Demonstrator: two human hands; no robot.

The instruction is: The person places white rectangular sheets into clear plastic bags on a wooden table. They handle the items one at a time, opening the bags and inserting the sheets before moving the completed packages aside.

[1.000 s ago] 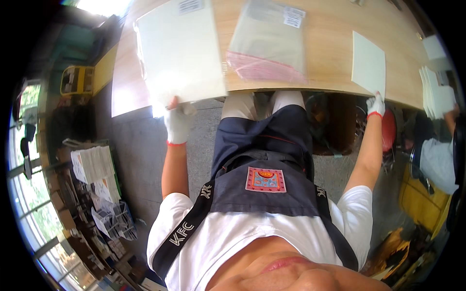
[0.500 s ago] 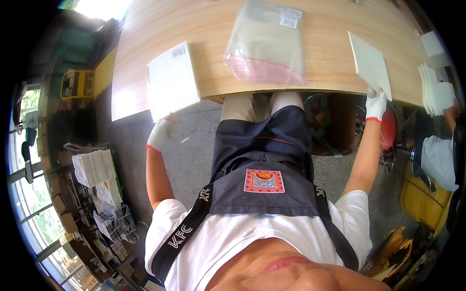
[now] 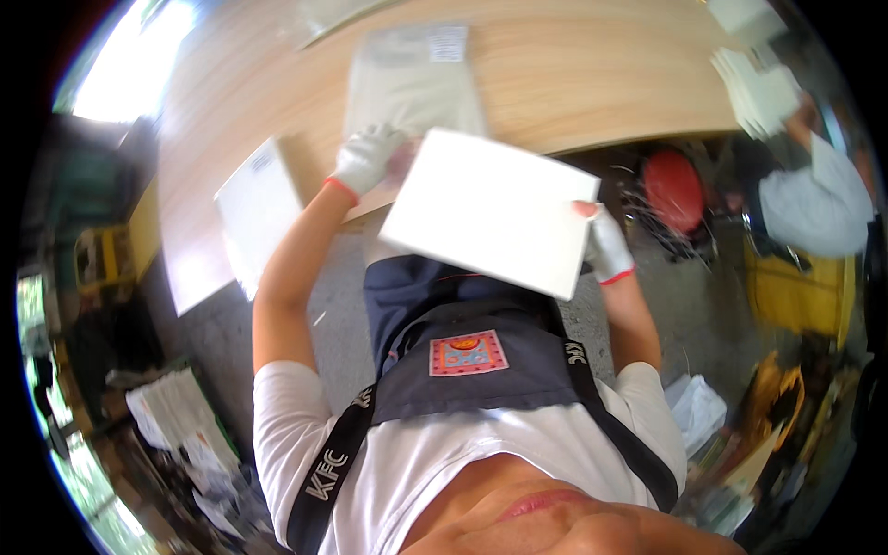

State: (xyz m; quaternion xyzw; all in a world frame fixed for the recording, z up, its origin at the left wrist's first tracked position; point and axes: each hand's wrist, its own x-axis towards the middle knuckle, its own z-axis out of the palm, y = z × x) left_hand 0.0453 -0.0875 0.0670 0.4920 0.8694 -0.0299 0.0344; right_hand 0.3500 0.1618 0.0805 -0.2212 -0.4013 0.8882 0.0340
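Note:
White-gloved, my right hand (image 3: 606, 248) grips the right end of a white rectangular panel (image 3: 490, 213), thumb on its face. The panel is held tilted above my lap, past the table's near edge. My left hand (image 3: 366, 157), also gloved, is at the lower left corner of a stack of clear plastic bags (image 3: 412, 88) with a pink strip. Its fingers look stretched out and slightly apart, though blurred; whether they grip a bag is hard to see. The panel hides part of the stack's near edge. A second white stack (image 3: 259, 208) with a label lies left of my left forearm.
The wooden table (image 3: 573, 74) spans the far side, with another clear plastic sheet (image 3: 338, 14) at its top edge. At right are fanned white sheets (image 3: 754, 92), another person's arm (image 3: 803, 118) and a red round seat (image 3: 673, 190). Paper stacks (image 3: 180, 416) stand at lower left.
My right hand has lifted the white panel off the table and brought it left over my lap. My left hand has left the labelled white stack and moved to the bags. The view has shifted.

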